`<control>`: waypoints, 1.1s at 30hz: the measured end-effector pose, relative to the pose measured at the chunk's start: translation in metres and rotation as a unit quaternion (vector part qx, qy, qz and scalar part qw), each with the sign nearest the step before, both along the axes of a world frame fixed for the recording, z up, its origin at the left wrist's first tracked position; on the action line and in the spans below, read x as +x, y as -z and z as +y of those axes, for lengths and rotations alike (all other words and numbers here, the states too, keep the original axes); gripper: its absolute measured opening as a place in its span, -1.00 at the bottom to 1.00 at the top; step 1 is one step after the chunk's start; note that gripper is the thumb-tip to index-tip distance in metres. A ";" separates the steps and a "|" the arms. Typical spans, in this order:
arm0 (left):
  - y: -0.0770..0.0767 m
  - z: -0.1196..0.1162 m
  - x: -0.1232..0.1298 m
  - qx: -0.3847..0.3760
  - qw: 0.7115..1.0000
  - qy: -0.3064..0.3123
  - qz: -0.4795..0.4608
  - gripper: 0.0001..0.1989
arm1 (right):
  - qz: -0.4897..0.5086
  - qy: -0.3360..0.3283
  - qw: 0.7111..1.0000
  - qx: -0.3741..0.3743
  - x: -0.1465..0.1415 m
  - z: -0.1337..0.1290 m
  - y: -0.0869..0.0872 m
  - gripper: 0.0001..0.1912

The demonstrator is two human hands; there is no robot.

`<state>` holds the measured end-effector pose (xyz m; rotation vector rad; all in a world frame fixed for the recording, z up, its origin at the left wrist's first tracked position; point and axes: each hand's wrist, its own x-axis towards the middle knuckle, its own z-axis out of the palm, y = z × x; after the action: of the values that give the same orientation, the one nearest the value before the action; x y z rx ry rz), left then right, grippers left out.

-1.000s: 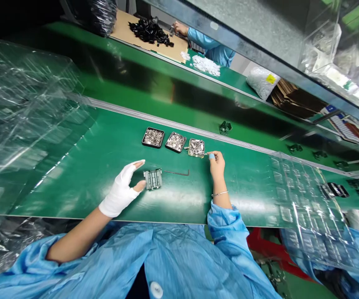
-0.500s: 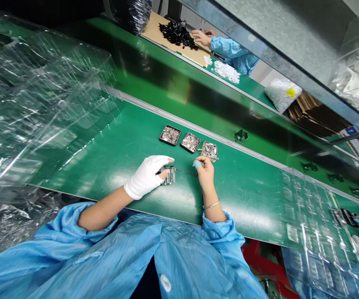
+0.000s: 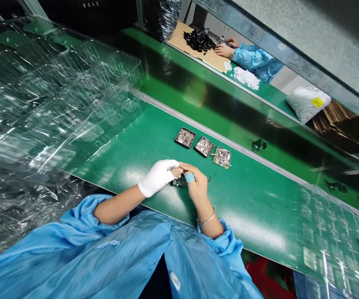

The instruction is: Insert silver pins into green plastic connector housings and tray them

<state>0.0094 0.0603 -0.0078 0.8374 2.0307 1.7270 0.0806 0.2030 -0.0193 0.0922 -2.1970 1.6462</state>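
Note:
My left hand (image 3: 158, 177), in a white glove, grips a small grey metal part (image 3: 177, 182) lying on the green bench (image 3: 129, 149). My right hand (image 3: 197, 183), with a blue cot on one finger, meets it from the right, its fingertips pinched together on top of the part. Whether something small sits between those fingertips is hidden. A thin hex key (image 3: 209, 179) pokes out just right of my right hand. Beyond the hands stand three small trays of tiny metal pieces (image 3: 185, 137) (image 3: 204, 146) (image 3: 223, 157) in a row.
Stacked clear plastic blister trays (image 3: 42, 104) fill the left side, and another clear tray (image 3: 338, 245) lies at the right. Black parts (image 3: 259, 145) ride the conveyor behind the bench. Across it, a co-worker's hands (image 3: 224, 49) work beside a black parts pile (image 3: 199, 40) and white pieces (image 3: 246, 77).
My right hand came back from the rightmost tray to the grey part. My left hand closed on the part. The view swung right, so everything sits further right in the picture.

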 end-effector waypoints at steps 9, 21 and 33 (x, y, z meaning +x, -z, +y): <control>-0.007 -0.002 0.000 0.027 0.988 0.031 -0.148 -0.67 | 0.027 0.024 0.992 0.120 0.006 0.003 0.002 -0.63; 0.012 -0.008 -0.001 -0.053 0.966 -0.048 0.249 -0.72 | -0.046 0.013 0.991 0.121 0.005 0.022 -0.009 -0.93; 0.049 -0.006 -0.012 -0.062 0.997 0.018 0.030 -0.69 | -0.051 0.021 0.936 0.349 -0.005 0.016 0.010 -0.77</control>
<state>-0.0028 0.0548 -0.0573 0.8890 2.1236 1.5556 0.0761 0.2189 -0.0296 0.1519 -2.7368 0.7891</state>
